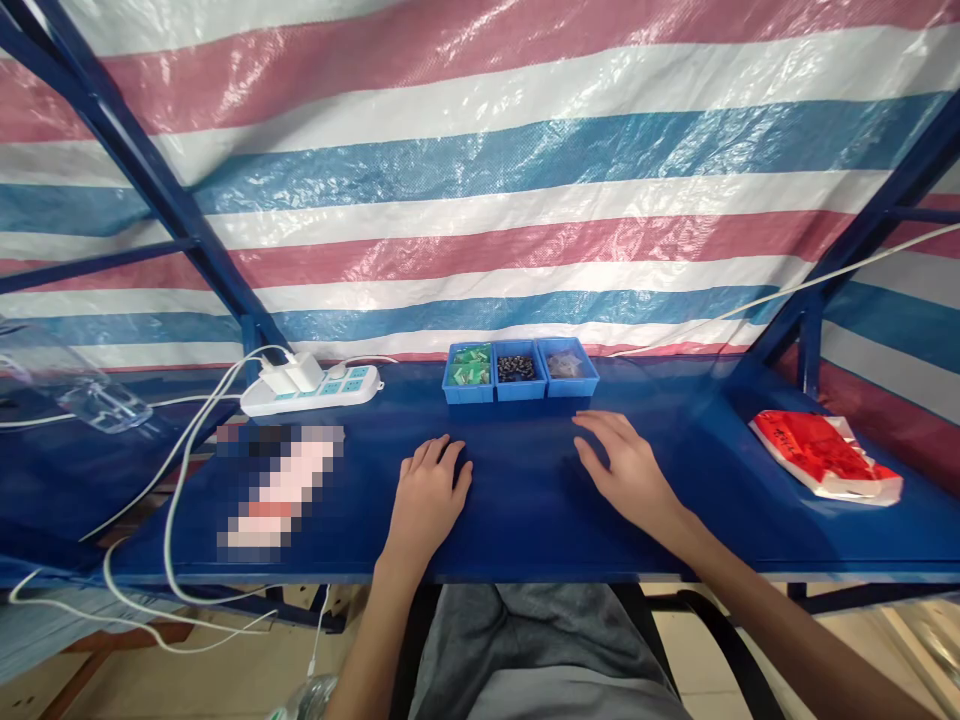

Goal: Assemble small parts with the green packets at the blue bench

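Three blue plastic bins stand side by side at the back of the tabletop, close under the striped tarpaulin. Flat green pieces fill the left one, small dark parts the middle one, and pale, cloudy bits the right one (too small from where I stand to name any closer).

The left hand lies palm down in front of the bins, fingers loosely together, thumb set apart, holding nothing that I can see. The right hand is spread wider, thumb well away from the forefinger and nothing between them, its fingertips near the right bin but not touching it. Whether that palm meets the surface I cannot tell.

As I judge it, this is a start or a pause: the pieces sit sorted, none shows in the fingers, and picking any out is all left to do. Off to the right lies a red-and-white packet; a white power strip sits left.
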The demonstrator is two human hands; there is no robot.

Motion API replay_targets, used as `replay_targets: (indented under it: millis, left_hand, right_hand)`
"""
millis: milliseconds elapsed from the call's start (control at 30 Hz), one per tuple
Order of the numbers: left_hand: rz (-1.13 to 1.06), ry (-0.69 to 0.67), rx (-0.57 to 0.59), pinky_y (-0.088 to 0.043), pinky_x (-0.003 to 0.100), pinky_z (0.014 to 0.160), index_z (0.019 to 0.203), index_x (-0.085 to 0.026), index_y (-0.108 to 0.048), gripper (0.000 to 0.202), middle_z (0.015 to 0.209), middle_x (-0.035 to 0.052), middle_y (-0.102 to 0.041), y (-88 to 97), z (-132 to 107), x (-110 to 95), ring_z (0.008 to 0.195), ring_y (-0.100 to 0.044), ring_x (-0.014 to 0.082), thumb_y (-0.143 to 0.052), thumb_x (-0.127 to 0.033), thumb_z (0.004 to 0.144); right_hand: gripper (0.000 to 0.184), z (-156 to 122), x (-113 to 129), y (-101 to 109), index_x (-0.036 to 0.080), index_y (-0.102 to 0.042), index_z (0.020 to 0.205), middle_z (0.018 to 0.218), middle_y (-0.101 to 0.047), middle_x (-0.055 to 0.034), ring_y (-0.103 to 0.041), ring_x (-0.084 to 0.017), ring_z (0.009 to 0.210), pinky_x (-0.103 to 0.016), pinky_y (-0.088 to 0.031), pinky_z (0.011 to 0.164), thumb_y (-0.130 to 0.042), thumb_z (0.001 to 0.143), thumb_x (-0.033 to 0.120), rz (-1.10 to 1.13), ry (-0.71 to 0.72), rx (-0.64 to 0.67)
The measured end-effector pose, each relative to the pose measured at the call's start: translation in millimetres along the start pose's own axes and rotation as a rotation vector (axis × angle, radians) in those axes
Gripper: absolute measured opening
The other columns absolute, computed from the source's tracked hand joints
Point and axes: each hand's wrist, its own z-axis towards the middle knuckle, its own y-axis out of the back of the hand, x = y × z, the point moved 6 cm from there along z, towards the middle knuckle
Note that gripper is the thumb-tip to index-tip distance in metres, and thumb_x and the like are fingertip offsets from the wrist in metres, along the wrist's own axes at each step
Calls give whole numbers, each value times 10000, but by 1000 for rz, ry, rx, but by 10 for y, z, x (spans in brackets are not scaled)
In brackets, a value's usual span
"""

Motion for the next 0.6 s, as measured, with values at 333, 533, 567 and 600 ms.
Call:
replay_targets:
  millis: [333, 533, 567, 600]
  left_hand:
    - [-124, -2, -11, -482, 460, 1028, 1440, -262, -537, 459, 1405, 106, -608, 56, -37, 12, 1324, -555, 303, -410, -414, 1026]
    - [-178, 35, 24, -467, 473, 1058, 1441, -247, -522, 465, 1421, 104, -598, 68, -50, 31, 1318, -563, 291, -394, -433, 1035]
    - [-176, 25, 14, -469, 467, 1056, 1431, -244, -532, 457, 1413, 108, -604, 76, -55, 28, 1313, -567, 290, -399, -427, 1033]
    - [-172, 15, 4, -473, 461, 1051, 1419, -245, -543, 448, 1402, 110, -611, 82, -60, 27, 1307, -571, 289, -405, -421, 1031]
  right_hand:
    - [366, 915, -350, -445, 177, -674, 1297, 1233, -691, -139, -550, -333, 1176, -539, -482, 1016, -453, 1009, 221, -168, 111, 125]
    - [399, 768, -351, -481, 174, -696, 1260, 1281, -670, -129, -549, -307, 1193, -506, -469, 1076, -383, 1012, 171, -128, 171, 114]
    - [412, 766, -351, -483, 165, -658, 1315, 1283, -655, -142, -544, -311, 1204, -509, -469, 1081, -386, 1006, 172, -117, 163, 93]
    - [437, 769, -354, -491, 154, -602, 1383, 1286, -639, -157, -537, -318, 1219, -517, -471, 1081, -391, 1001, 178, -109, 148, 72]
